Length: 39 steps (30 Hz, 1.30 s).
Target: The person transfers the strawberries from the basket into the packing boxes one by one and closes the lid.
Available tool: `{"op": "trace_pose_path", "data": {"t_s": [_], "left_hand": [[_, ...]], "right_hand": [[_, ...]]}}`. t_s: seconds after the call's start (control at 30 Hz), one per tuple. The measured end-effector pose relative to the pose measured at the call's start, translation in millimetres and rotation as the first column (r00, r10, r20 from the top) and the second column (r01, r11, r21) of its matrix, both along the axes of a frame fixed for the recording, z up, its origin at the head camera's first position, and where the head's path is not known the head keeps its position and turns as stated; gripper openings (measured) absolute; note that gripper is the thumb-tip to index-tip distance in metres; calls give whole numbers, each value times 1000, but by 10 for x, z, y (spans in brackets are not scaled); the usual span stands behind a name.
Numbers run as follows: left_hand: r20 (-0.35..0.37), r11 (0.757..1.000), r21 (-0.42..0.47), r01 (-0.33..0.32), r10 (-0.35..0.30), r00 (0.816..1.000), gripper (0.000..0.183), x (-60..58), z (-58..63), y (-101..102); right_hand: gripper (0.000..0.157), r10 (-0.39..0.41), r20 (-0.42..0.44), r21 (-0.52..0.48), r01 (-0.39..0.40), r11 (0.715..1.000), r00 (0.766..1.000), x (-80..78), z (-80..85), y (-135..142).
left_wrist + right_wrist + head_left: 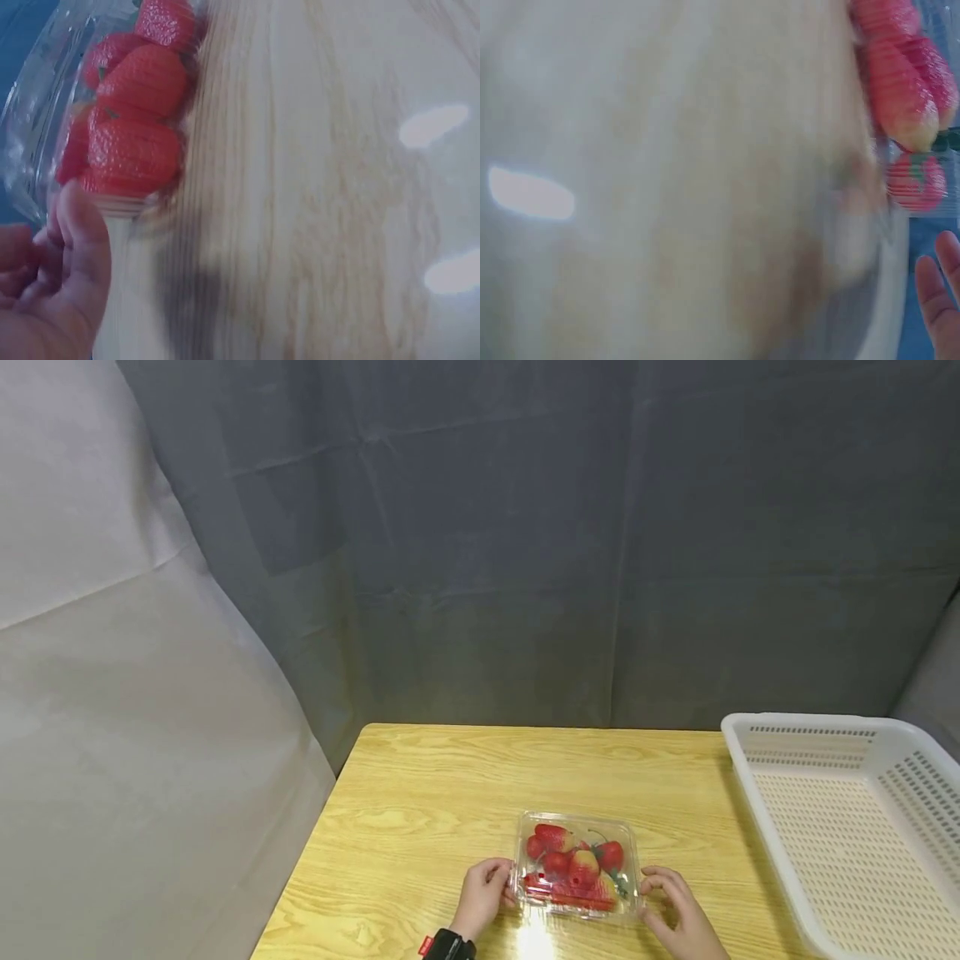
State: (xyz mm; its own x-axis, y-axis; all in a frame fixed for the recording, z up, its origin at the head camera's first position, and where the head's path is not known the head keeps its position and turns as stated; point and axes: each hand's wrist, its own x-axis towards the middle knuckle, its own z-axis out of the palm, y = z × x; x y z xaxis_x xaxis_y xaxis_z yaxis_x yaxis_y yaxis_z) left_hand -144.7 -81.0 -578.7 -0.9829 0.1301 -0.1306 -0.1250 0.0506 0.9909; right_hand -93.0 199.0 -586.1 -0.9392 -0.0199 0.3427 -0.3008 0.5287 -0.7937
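Observation:
A clear plastic clamshell box [576,817] full of red strawberries [556,863] lies on the wooden table in the head view, its lid over the fruit. At its left end is my left hand [483,891], fingertips right at the edge. The left wrist view has this hand [64,277] with one finger reaching up to the box's corner below the strawberries [135,154]. My right hand [675,910] is by the right end, fingers loosely bent and spread. In the right wrist view only a few of its fingers [934,296] show, just below the box.
A white perforated plastic basket [772,852] stands to the right on the table [420,793]. Grey cloth [487,543] hangs behind the table, and pale cloth [150,735] hangs along its left side. A black wrist strap [450,946] is on the left wrist.

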Motion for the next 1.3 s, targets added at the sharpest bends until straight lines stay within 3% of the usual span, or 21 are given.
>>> {"op": "trace_pose_path", "data": {"t_s": [0.1,0.23,0.33,0.5,0.6,0.73,0.97,1.13,1.2,1.3], "left_hand": [[27,998,53,14,-16,1000,25,16,-5,-24],[78,997,69,46,-52,996,34,37,-10,-30],[101,994,84,74,-82,991,44,41,-29,-26],[111,991,106,80,-92,990,46,51,-33,-20],[110,991,107,77,-88,990,46,60,-26,-17],[107,991,115,74,-87,991,46,59,-29,-14],[90,991,109,80,-90,992,45,56,-13,10],[84,990,112,91,-100,991,44,70,23,-2],[87,990,105,99,-108,990,44,63,22,-11],[91,988,17,152,-153,984,44,17,53,-61]], "right_hand": [[24,-6,57,-75,10,997,998,21,-43,-30],[22,4,253,-227,55,972,967,24,8,-71],[28,82,426,-383,97,919,901,7,62,-71],[42,328,593,-613,149,776,736,-11,121,2],[36,403,602,-670,162,724,689,-13,143,29],[29,448,575,-707,140,693,684,-12,174,54],[27,499,550,-729,94,678,670,-1,189,110],[31,488,561,-717,99,690,668,0,181,100],[31,472,573,-692,87,717,670,-3,173,106],[38,413,592,-560,-15,829,692,-25,221,160]]}}
